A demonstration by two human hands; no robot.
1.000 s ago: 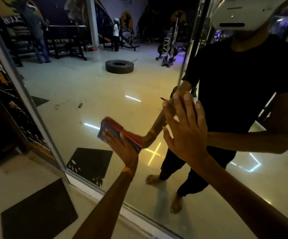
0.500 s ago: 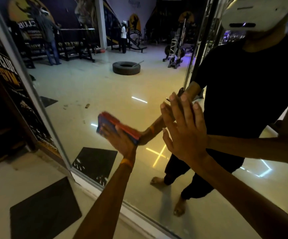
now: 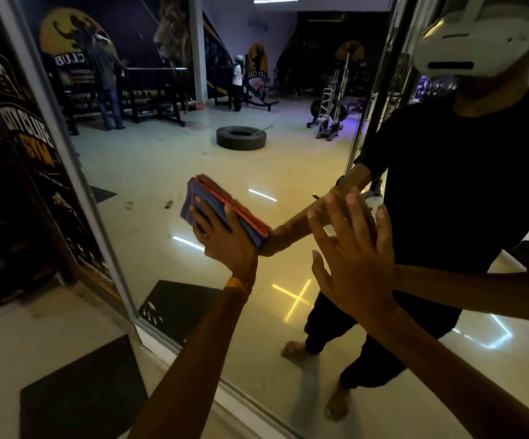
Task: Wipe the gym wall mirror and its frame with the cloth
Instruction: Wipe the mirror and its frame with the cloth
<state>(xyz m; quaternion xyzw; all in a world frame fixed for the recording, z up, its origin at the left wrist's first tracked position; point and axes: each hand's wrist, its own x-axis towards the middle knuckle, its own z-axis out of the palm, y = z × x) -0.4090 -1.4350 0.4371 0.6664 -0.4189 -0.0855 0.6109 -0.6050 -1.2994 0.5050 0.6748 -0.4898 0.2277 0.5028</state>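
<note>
The big wall mirror (image 3: 168, 160) fills most of the view and reflects the gym hall and me. Its pale metal frame (image 3: 76, 172) runs down the left edge and along the bottom. My left hand (image 3: 225, 239) presses a folded blue cloth with orange edging (image 3: 212, 201) flat against the glass, fingers stretched over it. My right hand (image 3: 352, 258) lies flat on the glass to the right, fingers spread, holding nothing. Both hands meet their own reflections.
A dark poster wall (image 3: 13, 172) stands left of the frame. The pale tiled floor (image 3: 35, 353) below has a black tile (image 3: 82, 391). Reflected in the glass are a tyre (image 3: 241, 137), weight racks and two people far off.
My left hand has slid the cloth a little upward on the glass. My right hand stays flat in about the same spot. The view has tilted up slightly.
</note>
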